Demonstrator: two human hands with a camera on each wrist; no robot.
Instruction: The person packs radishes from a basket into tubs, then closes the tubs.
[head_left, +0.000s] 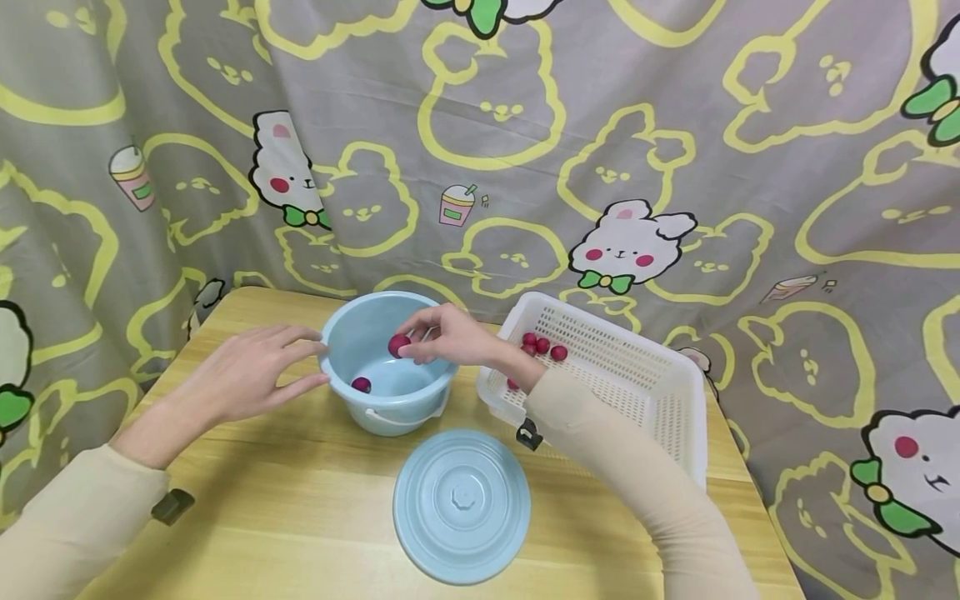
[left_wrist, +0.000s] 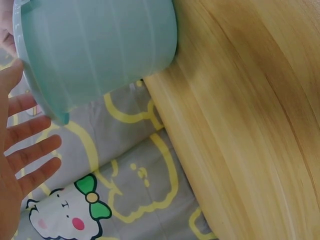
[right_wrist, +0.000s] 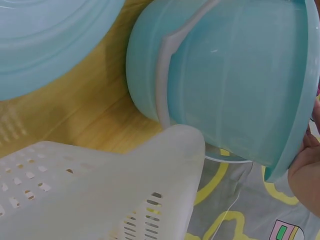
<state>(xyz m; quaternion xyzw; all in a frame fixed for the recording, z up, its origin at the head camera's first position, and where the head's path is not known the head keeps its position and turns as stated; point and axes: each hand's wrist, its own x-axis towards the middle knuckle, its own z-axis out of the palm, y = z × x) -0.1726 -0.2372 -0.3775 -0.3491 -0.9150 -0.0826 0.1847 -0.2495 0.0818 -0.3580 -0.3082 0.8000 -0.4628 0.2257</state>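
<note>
My right hand (head_left: pixel 452 333) pinches a small dark red round fruit (head_left: pixel 398 346) over the mouth of a light blue bucket (head_left: pixel 390 406). Another dark red fruit (head_left: pixel 362 385) lies inside the bucket, by its near left wall. My left hand (head_left: pixel 251 372) is at the bucket's left rim, fingers spread and fairly straight, fingertips at or close to the rim. In the left wrist view the left hand's fingers (left_wrist: pixel 35 172) hold nothing. At the right edge of the right wrist view, part of the right hand (right_wrist: pixel 306 172) shows beyond the bucket rim; its fruit is mostly hidden there.
Right of the bucket stands a white perforated basket (head_left: pixel 678 392) with several dark red fruits (head_left: pixel 542 344) at its left end, partly behind my right forearm. A round light blue lid (head_left: pixel 462 507) lies on the wooden table (head_left: pixel 300 517) in front. A patterned curtain (head_left: pixel 495 192) hangs behind.
</note>
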